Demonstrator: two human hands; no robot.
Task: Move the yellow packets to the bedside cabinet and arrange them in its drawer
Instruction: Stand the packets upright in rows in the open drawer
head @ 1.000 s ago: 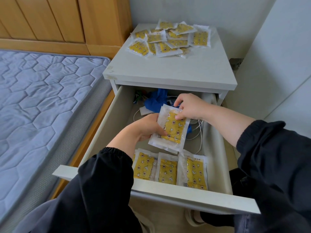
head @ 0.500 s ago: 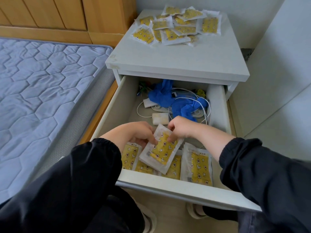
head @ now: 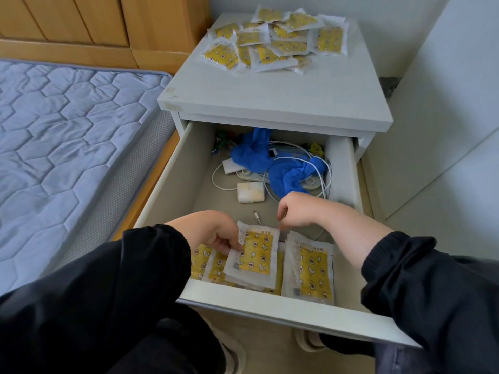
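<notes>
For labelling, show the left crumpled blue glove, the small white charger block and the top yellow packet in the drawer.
Left crumpled blue glove (head: 252,155): head view, bunched middle.
Small white charger block (head: 250,192): head view, top face.
Top yellow packet (head: 256,256): head view, yellow centre.

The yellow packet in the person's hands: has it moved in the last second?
Yes. The packet has gone down and toward the drawer front, from over the cables onto the front row of packets; the left hand holds its edge.

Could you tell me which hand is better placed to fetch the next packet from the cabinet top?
Probably the right. The right hand sits farther back in the drawer, nearer the pile, and at most touches a corner of the packet; the left hand grips that packet's edge.
</notes>
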